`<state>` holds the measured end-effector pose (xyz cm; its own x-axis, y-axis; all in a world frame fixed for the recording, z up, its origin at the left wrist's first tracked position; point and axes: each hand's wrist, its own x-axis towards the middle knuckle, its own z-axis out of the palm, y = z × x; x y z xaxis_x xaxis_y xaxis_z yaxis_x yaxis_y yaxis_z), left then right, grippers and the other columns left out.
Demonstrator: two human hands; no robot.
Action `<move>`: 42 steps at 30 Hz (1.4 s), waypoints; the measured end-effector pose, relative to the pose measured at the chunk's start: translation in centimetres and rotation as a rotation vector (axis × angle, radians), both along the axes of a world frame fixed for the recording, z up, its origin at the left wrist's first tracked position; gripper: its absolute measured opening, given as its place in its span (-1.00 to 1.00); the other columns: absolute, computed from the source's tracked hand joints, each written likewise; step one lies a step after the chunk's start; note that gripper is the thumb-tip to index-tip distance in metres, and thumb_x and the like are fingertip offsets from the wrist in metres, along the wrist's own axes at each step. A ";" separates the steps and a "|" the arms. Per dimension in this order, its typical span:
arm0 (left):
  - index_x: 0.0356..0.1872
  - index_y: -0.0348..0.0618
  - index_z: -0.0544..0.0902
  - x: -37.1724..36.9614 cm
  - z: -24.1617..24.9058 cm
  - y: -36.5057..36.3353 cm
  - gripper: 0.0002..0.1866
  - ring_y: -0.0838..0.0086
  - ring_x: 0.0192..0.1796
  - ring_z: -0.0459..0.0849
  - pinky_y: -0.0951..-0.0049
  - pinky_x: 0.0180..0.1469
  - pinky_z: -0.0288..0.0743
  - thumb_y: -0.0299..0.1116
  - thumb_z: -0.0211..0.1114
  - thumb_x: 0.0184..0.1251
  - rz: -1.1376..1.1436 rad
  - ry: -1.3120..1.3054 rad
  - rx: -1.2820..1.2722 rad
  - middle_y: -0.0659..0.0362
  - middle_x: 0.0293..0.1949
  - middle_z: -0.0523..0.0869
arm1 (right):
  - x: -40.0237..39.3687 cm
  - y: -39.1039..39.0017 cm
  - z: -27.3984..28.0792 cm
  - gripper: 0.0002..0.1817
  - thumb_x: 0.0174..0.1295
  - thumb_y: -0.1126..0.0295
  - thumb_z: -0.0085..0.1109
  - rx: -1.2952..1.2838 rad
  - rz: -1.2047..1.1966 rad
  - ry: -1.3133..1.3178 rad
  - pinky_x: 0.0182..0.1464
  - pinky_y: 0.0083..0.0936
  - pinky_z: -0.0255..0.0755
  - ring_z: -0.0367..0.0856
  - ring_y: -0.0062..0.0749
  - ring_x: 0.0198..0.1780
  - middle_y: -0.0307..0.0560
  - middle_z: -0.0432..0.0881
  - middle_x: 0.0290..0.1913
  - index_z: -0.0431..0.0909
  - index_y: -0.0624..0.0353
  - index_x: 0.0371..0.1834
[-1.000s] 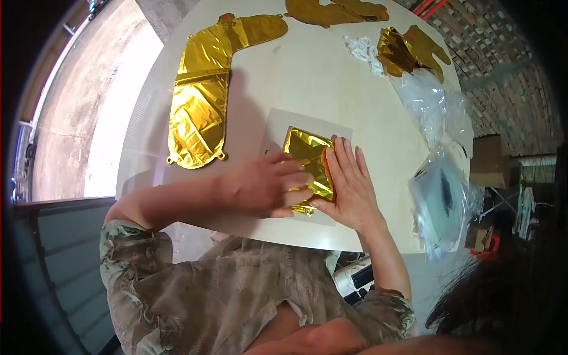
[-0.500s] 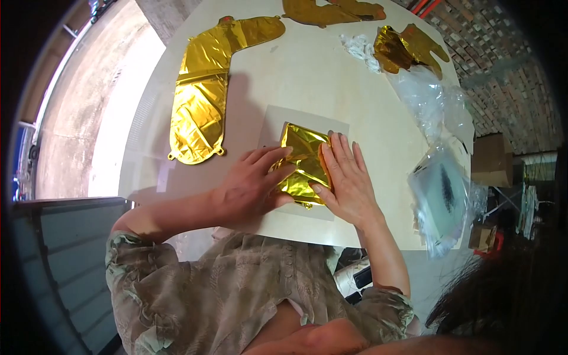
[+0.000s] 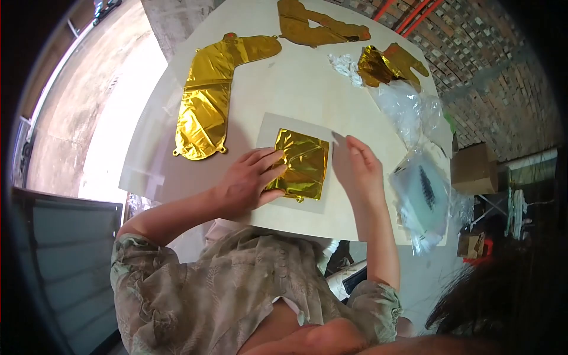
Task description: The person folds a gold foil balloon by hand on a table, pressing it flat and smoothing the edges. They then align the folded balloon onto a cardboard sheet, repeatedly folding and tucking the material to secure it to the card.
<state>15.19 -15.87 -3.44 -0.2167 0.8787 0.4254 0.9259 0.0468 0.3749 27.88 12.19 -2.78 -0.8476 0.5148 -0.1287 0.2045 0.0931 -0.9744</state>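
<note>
A folded square of gold foil balloon (image 3: 303, 161) lies on a pale grey sheet (image 3: 299, 204) on the round white table (image 3: 307, 89). My left hand (image 3: 245, 182) rests on the foil's left edge, its fingers pressing the foil down. Just to the right of the foil, my right hand (image 3: 361, 168) is off it with fingers stretched and apart, fingertips near the sheet's upper right corner. Nothing shows inside that hand.
A long flat gold balloon (image 3: 207, 103) lies at the table's left. Another gold balloon (image 3: 313, 28) and a crumpled gold one (image 3: 384, 62) with white ribbon (image 3: 345, 62) lie at the far side. Clear plastic bags (image 3: 417, 177) sit right; a cardboard box (image 3: 471, 168) stands beyond.
My right hand has lifted off the folded foil and slid right to the sheet's edge. My left hand stays on the foil's left side, and the foil lies flatter and squarer.
</note>
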 end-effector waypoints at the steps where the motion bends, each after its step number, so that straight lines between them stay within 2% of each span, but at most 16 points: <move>1: 0.30 -0.16 0.48 0.1 -0.1 -0.1 -0.33 -0.01 0.42 0.41 0.00 0.38 0.37 -0.25 0.54 0.17 0.006 0.002 0.005 -0.03 0.38 0.44 | 0.0 -0.3 -1.2 -0.38 0.56 0.16 -0.02 0.156 0.110 0.047 0.57 -0.21 0.11 0.29 -0.13 0.53 0.15 0.32 0.52 0.20 0.26 0.56; 3: 0.32 -0.15 0.46 0.0 -0.2 -0.1 -0.30 -0.02 0.42 0.40 0.01 0.39 0.35 -0.26 0.54 0.17 -0.005 0.007 0.023 -0.02 0.39 0.42 | -0.1 -1.3 -1.0 -0.32 0.51 0.14 0.09 0.316 0.225 0.098 0.59 -0.15 0.06 0.23 -0.04 0.56 0.19 0.27 0.55 0.18 0.24 0.57; 5: 0.32 -0.16 0.46 -0.1 -0.7 -0.2 -0.30 -0.02 0.42 0.41 0.02 0.40 0.35 -0.27 0.55 0.16 -0.017 0.002 0.073 -0.03 0.39 0.42 | -0.1 -3.1 1.5 -0.13 0.37 0.02 0.23 1.010 0.480 0.051 0.64 -0.04 -0.13 0.00 0.13 0.65 0.28 0.09 0.62 0.12 0.26 0.60; 6: 0.32 -0.17 0.47 0.0 -0.6 -0.2 -0.30 -0.02 0.41 0.41 0.02 0.40 0.35 -0.28 0.55 0.15 -0.036 -0.006 0.120 -0.03 0.40 0.42 | -0.2 -3.5 0.9 -0.01 0.26 -0.07 0.29 0.999 0.539 0.016 0.65 0.00 -0.26 -0.18 0.21 0.68 0.33 -0.05 0.65 0.08 0.24 0.62; 12: 0.25 -0.24 0.55 -0.5 -0.6 -0.2 -0.36 -0.04 0.35 0.47 0.08 0.37 0.39 -0.15 0.50 0.19 0.097 -0.171 0.072 -0.08 0.27 0.56 | -0.3 -4.4 -0.5 -0.03 0.29 -0.13 0.23 1.189 0.570 -0.053 0.66 -0.04 -0.26 -0.14 0.11 0.69 0.25 -0.05 0.66 0.09 0.19 0.63; 16: 0.30 -0.22 0.52 -0.7 0.8 0.2 -0.31 0.04 0.25 0.60 0.17 0.26 0.50 -0.22 0.53 0.14 0.274 -0.275 0.007 -0.08 0.20 0.62 | -0.3 -4.6 -0.3 -0.02 0.27 -0.14 0.23 1.189 0.564 -0.061 0.66 -0.06 -0.26 -0.13 0.06 0.69 0.23 -0.04 0.67 0.10 0.18 0.63; 18: 0.30 -0.22 0.52 -0.9 3.1 0.9 -0.26 0.11 0.00 0.74 0.22 0.08 0.60 -0.22 0.58 0.06 0.442 -0.575 -0.261 -0.02 0.04 0.73 | -0.4 -4.6 -0.3 -0.03 0.27 -0.13 0.24 1.184 0.564 -0.053 0.66 -0.06 -0.25 -0.13 0.05 0.69 0.22 -0.02 0.66 0.11 0.18 0.62; 22: 0.25 -0.26 0.56 -1.9 1.9 2.1 -0.29 0.18 -0.18 0.78 0.28 -0.07 0.64 -0.24 0.60 0.02 0.425 -0.521 -0.152 0.03 -0.11 0.79 | -0.3 -4.5 -0.2 -0.02 0.25 -0.15 0.25 1.183 0.550 -0.031 0.66 -0.06 -0.24 -0.12 0.06 0.69 0.22 -0.02 0.66 0.13 0.18 0.62; 25: 0.06 -0.33 0.68 -2.9 1.3 3.0 -0.44 0.33 -0.20 0.80 0.38 -0.13 0.63 -0.27 0.59 0.03 0.388 -0.640 -0.105 0.08 -0.19 0.82 | -0.4 -4.4 -0.3 -0.02 0.22 -0.02 0.34 1.120 0.536 -0.018 0.66 -0.08 -0.27 -0.15 0.07 0.69 0.22 -0.03 0.67 0.12 0.19 0.62; 27: 0.09 -0.28 0.67 -3.8 1.0 3.6 -0.45 0.29 -0.21 0.81 0.34 -0.12 0.62 -0.27 0.55 0.05 0.302 -0.764 -0.236 0.07 -0.27 0.84 | -0.7 -3.5 -1.1 -0.13 0.31 0.17 0.33 0.661 0.395 0.210 0.62 -0.16 -0.01 0.02 0.00 0.66 0.20 0.02 0.66 0.13 0.20 0.61; 28: 0.09 -0.28 0.67 -4.0 0.9 3.8 -0.45 0.29 -0.21 0.81 0.34 -0.12 0.62 -0.27 0.55 0.05 0.302 -0.761 -0.231 0.07 -0.27 0.84 | -0.7 -3.0 -1.7 -0.13 0.31 0.17 0.33 0.667 0.395 0.214 0.62 -0.16 -0.01 0.02 0.00 0.66 0.20 0.02 0.66 0.13 0.20 0.61; 30: -0.04 -0.25 0.74 -4.1 0.9 4.1 -0.58 0.35 -0.25 0.80 0.38 -0.13 0.61 -0.29 0.53 0.05 0.261 -0.846 -0.275 0.09 -0.29 0.84 | -0.8 -2.4 -2.3 -0.27 0.41 0.38 0.24 0.201 0.216 0.168 0.48 -0.33 0.28 0.24 -0.18 0.55 0.12 0.18 0.59 0.16 0.22 0.59; 34: -0.08 -0.22 0.76 -3.9 1.0 4.4 -0.63 0.39 -0.26 0.79 0.40 -0.13 0.61 -0.32 0.51 0.05 0.282 -0.852 -0.282 0.10 -0.29 0.84 | -0.2 -2.7 0.6 -0.34 0.45 0.43 0.19 0.117 0.215 0.140 0.27 -0.48 0.49 0.51 -0.36 0.30 0.02 0.49 0.36 0.19 0.23 0.58; 37: -0.06 -0.21 0.76 -3.5 1.3 4.0 -0.61 0.35 -0.28 0.79 0.39 -0.13 0.62 -0.31 0.53 0.06 0.285 -0.853 -0.233 0.11 -0.33 0.83 | -0.1 -2.4 1.9 -0.38 0.39 0.47 0.27 0.284 0.130 -0.212 0.14 -0.47 0.55 0.63 -0.42 0.10 -0.08 0.67 0.10 0.32 0.24 0.50; 40: 0.09 -0.22 0.69 -2.6 1.6 3.3 -0.47 0.27 -0.15 0.80 0.37 -0.07 0.63 -0.21 0.55 0.09 0.288 -0.758 -0.247 0.00 -0.16 0.82 | 0.2 -1.9 1.0 -0.52 0.35 0.46 0.33 0.023 0.164 -0.132 -0.02 -0.52 0.56 0.65 -0.52 -0.08 -0.16 0.71 -0.05 0.49 0.23 0.33; 42: 0.28 -0.23 0.57 -1.3 1.2 2.1 -0.26 0.08 0.18 0.68 0.19 0.21 0.53 -0.03 0.54 0.12 0.146 -0.562 0.044 -0.15 0.17 0.67 | 0.5 -0.6 2.5 -0.65 0.33 0.46 0.35 0.056 0.019 -0.023 -0.05 -0.57 0.53 0.62 -0.59 -0.10 -0.20 0.69 -0.05 0.60 0.22 0.16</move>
